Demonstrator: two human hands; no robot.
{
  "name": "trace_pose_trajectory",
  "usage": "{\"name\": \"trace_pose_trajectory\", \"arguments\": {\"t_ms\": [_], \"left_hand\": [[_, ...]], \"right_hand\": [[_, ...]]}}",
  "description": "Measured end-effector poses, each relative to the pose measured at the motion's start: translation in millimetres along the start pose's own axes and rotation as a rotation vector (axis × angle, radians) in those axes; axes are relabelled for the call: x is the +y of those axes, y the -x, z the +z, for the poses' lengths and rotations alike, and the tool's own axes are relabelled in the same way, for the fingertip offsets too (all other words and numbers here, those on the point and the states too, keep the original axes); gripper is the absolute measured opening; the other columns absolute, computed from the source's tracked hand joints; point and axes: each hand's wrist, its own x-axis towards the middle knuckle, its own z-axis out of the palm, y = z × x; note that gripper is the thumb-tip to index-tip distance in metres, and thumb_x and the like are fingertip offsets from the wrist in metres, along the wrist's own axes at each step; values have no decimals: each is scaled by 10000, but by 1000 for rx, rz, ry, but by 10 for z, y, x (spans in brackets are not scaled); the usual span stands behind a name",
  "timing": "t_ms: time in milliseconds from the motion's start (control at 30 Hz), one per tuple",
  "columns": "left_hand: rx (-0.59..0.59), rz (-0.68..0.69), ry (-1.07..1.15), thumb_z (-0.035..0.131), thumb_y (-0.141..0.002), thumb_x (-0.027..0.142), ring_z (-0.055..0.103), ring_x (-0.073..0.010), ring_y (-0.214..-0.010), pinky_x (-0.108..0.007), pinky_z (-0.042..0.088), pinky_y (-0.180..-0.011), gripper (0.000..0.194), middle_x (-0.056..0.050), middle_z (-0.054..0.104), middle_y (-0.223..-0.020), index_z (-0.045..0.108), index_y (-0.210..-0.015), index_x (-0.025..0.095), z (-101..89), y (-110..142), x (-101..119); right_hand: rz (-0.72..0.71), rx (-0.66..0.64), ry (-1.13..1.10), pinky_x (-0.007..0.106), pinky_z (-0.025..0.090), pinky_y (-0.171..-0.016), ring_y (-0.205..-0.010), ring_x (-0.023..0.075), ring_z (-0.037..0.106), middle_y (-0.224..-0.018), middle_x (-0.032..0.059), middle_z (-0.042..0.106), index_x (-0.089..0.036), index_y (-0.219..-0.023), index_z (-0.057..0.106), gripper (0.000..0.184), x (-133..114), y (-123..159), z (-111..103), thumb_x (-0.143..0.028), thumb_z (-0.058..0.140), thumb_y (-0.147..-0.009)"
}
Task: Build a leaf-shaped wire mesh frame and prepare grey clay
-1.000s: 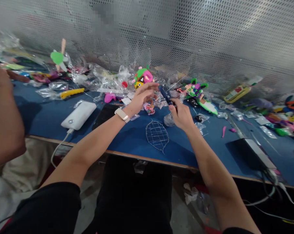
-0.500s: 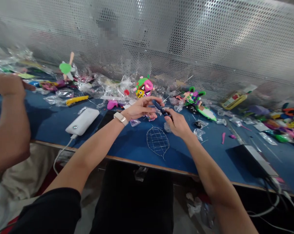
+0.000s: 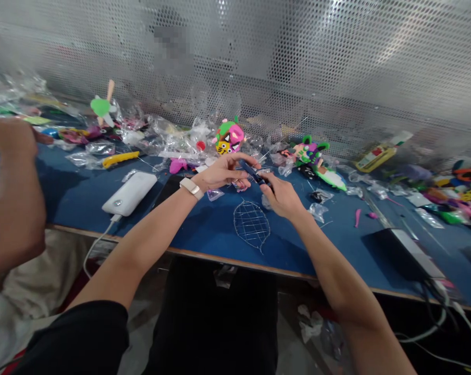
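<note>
My right hand [image 3: 281, 195] is closed around a slim dark blue tool [image 3: 250, 171]; its exact kind is hard to make out. The tool's far end points left, in among the fingers of my left hand [image 3: 225, 173]. That hand is curled, with thumb and fingers bent toward each other, and what it pinches is too fine to make out. Below both hands, a leaf-shaped wire mesh [image 3: 252, 225] lies flat on the blue table [image 3: 204, 229]. Behind my left hand stands a colourful clay figure [image 3: 229, 137] with a yellow cat face.
A white power bank [image 3: 129, 194] with a cable lies left, and a dark box-shaped device [image 3: 409, 254] with cables right. Plastic bags [image 3: 173, 136], a yellow cutter knife [image 3: 120, 159] and clay pieces line the perforated metal panel [image 3: 235, 62]. Another person's arm [image 3: 14, 192] rests at the left.
The whole view has shifted slightly. My hands stay together at the dark blue tool, which has tilted a little. The wire mesh lies where it was.
</note>
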Motion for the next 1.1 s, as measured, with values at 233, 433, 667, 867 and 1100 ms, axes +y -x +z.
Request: {"name": "trace_pose_trajectory", "arguments": {"t_ms": [233,433,667,867,1100], "left_hand": [[-13,-31,73,950,-748,276,818,-170,-786,-255,652,-668,499,-125,774,-1371,772,-1209,206,-30,5,21],[-90,-70,56,940,-747,228,830,-202,-805,-297,673,-707,605,-122,781,-1348,751,-1321,242,-125,39,50],[-69,-27,30,955,-757,248,833,-187,-847,-246,658,-682,576,-126,736,-1446,741,-1292,235,-117,21,37],[-59,-12,14,924,-782,234,843,-232,-886,-313,682,-716,511,-149,719,-1466,750,-1263,216,-57,14,42],[-41,-27,-8,929,-770,236,816,-177,-807,-290,672,-703,505,-122,763,-1376,765,-1247,221,-84,15,23]], "right_hand": [[-8,15,-4,498,626,-873,-971,335,797,-1155,180,821,-180,-1355,644,653,-8,-3,1,-675,287,-1123],[-5,23,-22,495,628,-870,-954,319,795,-1139,159,825,-204,-1355,639,629,-13,11,-20,-681,304,-1120],[-10,-24,-35,500,624,-903,-1053,354,802,-1234,192,813,-182,-1387,638,709,-21,0,-29,-707,246,-1116],[2,-72,-1,529,627,-881,-1073,390,795,-1240,210,810,-165,-1398,651,759,-6,-8,-14,-717,217,-1110],[4,-55,16,523,639,-858,-1057,369,804,-1235,191,815,-189,-1413,649,760,-21,-6,-38,-734,216,-1106]]}}
